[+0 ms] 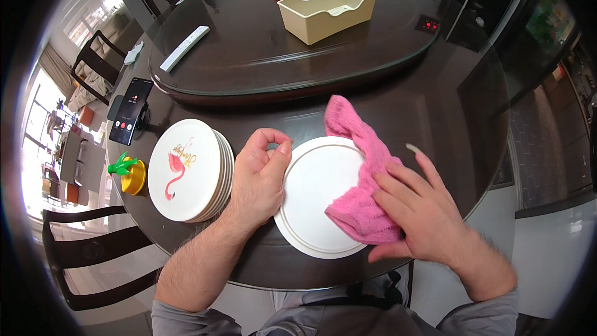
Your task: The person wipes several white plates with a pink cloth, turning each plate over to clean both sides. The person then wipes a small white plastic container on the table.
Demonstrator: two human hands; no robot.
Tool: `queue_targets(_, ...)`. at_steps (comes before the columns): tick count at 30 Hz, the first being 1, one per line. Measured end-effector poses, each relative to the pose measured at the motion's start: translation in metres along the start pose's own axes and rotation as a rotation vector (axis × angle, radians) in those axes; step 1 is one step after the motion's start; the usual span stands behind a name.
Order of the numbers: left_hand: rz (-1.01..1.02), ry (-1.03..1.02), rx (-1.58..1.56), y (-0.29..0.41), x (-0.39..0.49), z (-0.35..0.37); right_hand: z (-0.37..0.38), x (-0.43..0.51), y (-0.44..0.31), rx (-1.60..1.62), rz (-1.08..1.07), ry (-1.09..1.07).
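A white round plate [322, 196] lies in front of me with a raised ring showing, which looks like its underside. My left hand [261, 179] is curled at the plate's left rim, thumb against the bent index finger, with nothing visible between them. Over the plate's right part lies a bunched pink towelling cloth [366, 186]. My right hand [415, 210] bears on this cloth, fingers bent over it, thumb and little finger spread beyond it. To the left is a stack of several white plates [186, 172]; the top one bears a pink flamingo and gold lettering.
Left of the stack stand a yellow pot ornament [133, 177] with a green figure and a phone [132, 112] on a stand. The dark lazy Susan [242, 56] carries a white remote control [184, 49] and a cream plastic bin [326, 16]. A wooden chair [93, 252] stands lower left.
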State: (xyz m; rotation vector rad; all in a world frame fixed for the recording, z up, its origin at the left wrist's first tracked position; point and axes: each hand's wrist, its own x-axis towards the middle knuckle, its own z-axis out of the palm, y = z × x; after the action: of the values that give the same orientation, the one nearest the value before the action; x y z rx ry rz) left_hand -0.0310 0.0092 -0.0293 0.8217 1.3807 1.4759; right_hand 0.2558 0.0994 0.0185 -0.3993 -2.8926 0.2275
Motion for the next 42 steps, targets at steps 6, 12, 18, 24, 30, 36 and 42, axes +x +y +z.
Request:
queue_targets(6,0.022,0.037,-0.029,0.002,-0.002,0.005,-0.004,-0.024,-0.021,0.137,-0.074,-0.083)
queue_targets(12,0.064,0.097,-0.029,0.001,-0.002,0.009,0.026,0.009,-0.039,0.308,-0.269,0.044)
queue_targets(18,0.053,0.064,-0.008,0.005,-0.001,0.001,0.036,0.063,-0.030,0.270,-0.383,0.160)
queue_targets(24,0.079,-0.018,-0.067,0.001,-0.002,0.002,0.029,0.063,-0.015,0.073,-0.224,0.198)
queue_targets(30,0.080,0.022,-0.119,0.000,-0.005,0.005,0.016,0.030,0.005,-0.008,0.005,0.127)
queue_targets(36,0.064,0.064,-0.058,0.001,-0.004,0.004,0.007,-0.016,-0.006,0.066,0.030,0.066)
queue_targets(42,0.060,0.096,-0.009,0.003,-0.004,0.006,0.013,-0.023,-0.021,0.209,-0.125,0.023)
